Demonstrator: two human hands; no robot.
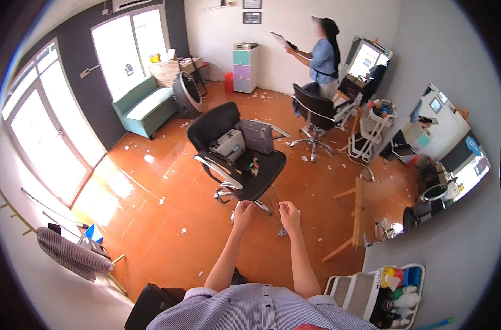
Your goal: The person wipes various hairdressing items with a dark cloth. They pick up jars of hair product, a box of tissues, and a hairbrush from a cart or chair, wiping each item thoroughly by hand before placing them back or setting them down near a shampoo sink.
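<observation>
My left hand point(243, 213) and my right hand point(289, 213) reach forward side by side, with a gap between them. Both look closed, fingers curled inward towards each other. Whether anything small is pinched in them I cannot make out. Just beyond stands a black salon chair point(270, 164) with chrome armrests. On its seat sit a pale grey box point(228, 145) and a dark grey box point(256, 137). A small cluster of colourful bits point(254, 166) lies in front of them, too small to name.
White scraps litter the orange tiled floor point(151, 220). Far right, a person point(323, 58) holds a tablet-like board beside another salon chair point(316, 107). Right of me are a leaning mirror point(454, 143), a wooden stand point(358, 212) and a trolley with bottles point(421, 269). A green sofa point(146, 107) stands left.
</observation>
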